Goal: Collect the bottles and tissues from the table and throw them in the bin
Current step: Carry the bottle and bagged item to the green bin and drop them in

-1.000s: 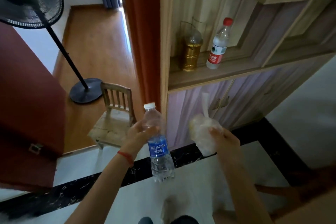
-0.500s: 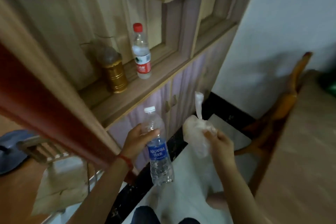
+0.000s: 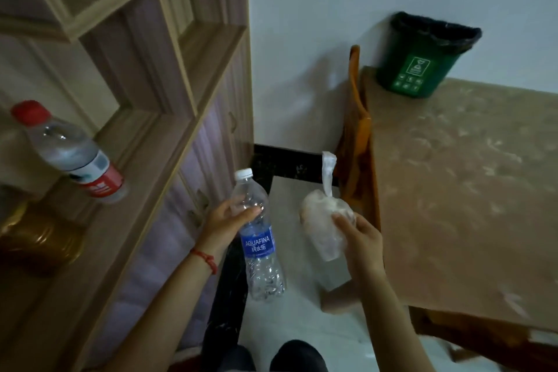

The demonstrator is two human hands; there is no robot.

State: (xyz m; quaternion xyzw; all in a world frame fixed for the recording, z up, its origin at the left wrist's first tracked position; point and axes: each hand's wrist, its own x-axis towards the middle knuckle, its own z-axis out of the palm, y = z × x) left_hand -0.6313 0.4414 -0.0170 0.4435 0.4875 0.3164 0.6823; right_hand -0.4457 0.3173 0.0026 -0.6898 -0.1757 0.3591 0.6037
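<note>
My left hand (image 3: 227,222) grips an empty clear Aquafina bottle (image 3: 259,238) with a blue label and white cap, held upright by its upper part. My right hand (image 3: 360,240) holds a knotted clear plastic bag of tissues (image 3: 321,225), its tied end sticking up. Both are held over the floor between the cabinet and the table. A green bin (image 3: 422,57) with a black liner stands on the far left corner of the beige table (image 3: 471,190), against the wall.
A wooden shelf cabinet (image 3: 169,106) fills the left side; on its ledge stand a red-capped water bottle (image 3: 72,154) and a golden container (image 3: 39,238). An orange wooden chair (image 3: 357,142) is tucked against the table's left edge. My legs show at the bottom.
The view has swung right: the fan, small chair and doorway are gone, and the table with the green bin has come into sight. Both hands keep the same hold on the bottle and bag.
</note>
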